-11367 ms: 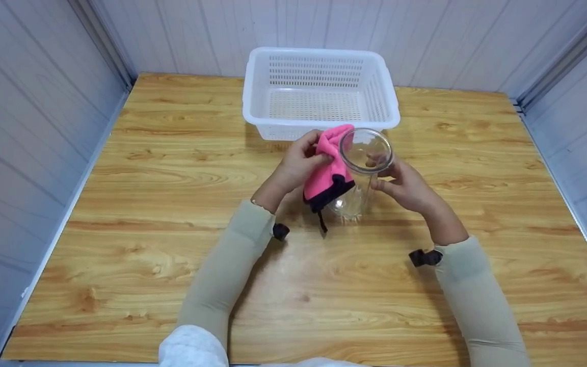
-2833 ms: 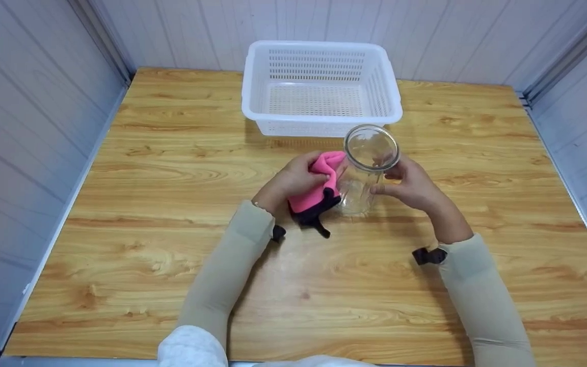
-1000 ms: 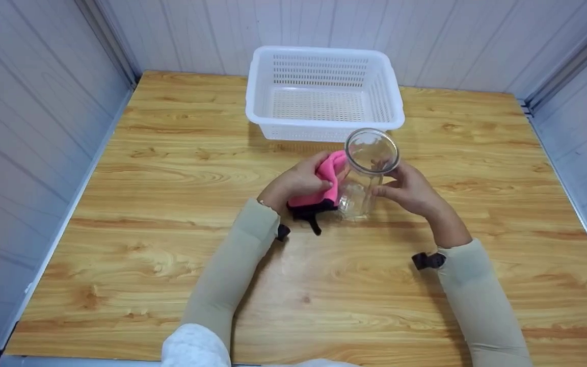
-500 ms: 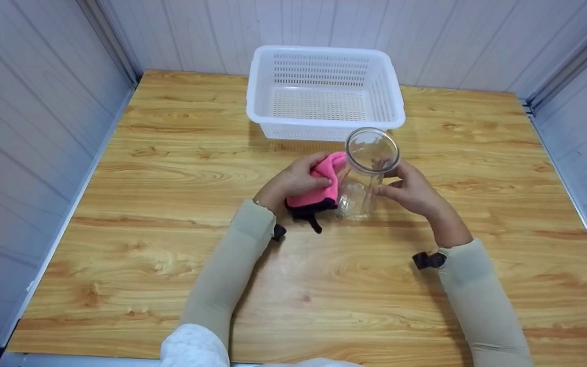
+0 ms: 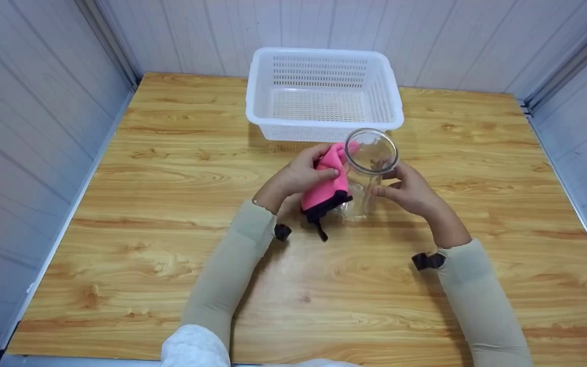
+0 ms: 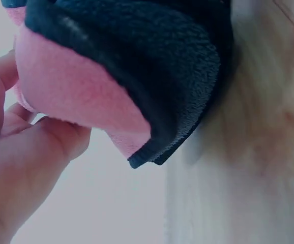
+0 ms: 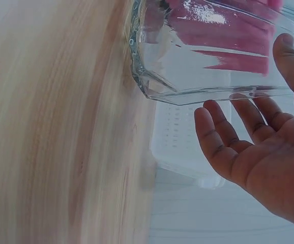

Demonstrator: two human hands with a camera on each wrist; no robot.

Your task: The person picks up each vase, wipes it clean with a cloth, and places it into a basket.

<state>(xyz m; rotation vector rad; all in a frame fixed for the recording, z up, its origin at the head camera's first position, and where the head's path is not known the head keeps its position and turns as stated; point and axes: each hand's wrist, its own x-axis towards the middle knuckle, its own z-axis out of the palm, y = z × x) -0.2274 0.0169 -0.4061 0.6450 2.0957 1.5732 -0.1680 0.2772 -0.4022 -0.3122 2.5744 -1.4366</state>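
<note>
My left hand (image 5: 301,173) grips a pink cloth (image 5: 324,196) with black edging and a small black loop, thumb on the near side. A dark fleecy underside of the cloth (image 6: 172,61) shows in the left wrist view. The cloth lies against the left side of a clear glass jar (image 5: 357,204), which stands slightly tilted with its round mouth up. On the jar's right side, my right hand (image 5: 410,188) holds it between thumb and fingers. Through the glass in the right wrist view, the pink cloth (image 7: 223,33) shows along the far wall.
A white perforated plastic basket (image 5: 324,125) stands behind the jar near the back wall, with nothing in it. The wooden tabletop (image 5: 324,306) is bounded by pale panel walls (image 5: 212,35) at the back and both sides.
Over the last half second my left hand and the cloth have moved up and to the right along the jar. The jar and my right hand have hardly moved.
</note>
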